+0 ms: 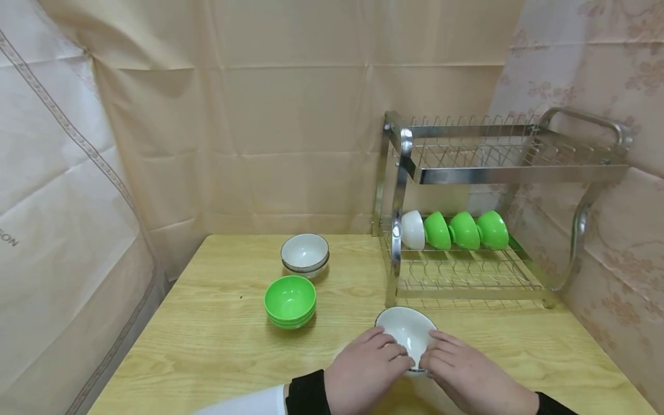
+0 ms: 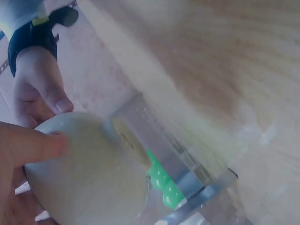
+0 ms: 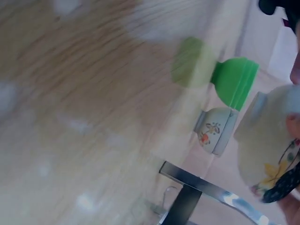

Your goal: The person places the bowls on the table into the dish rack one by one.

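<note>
Both hands grip a white bowl (image 1: 407, 331) with a dark rim, just above the table's near part and in front of the rack. My left hand (image 1: 365, 369) curls its fingers over the near-left rim, and its thumb lies on the bowl's outer wall in the left wrist view. On the other side, my right hand (image 1: 469, 369) holds the right rim. The right wrist view shows a flower print on the bowl (image 3: 262, 140), tilted, with a dark patterned thing partly over it. Stacked green bowls (image 1: 290, 298) and stacked white bowls (image 1: 305, 253) stand to the left.
A two-tier metal dish rack (image 1: 519, 174) stands at the back right. On its lower tier a white bowl (image 1: 412, 230) and several green bowls (image 1: 464, 230) stand on edge in a row. Cloth curtains (image 1: 290, 115) border the wooden table (image 1: 207, 346).
</note>
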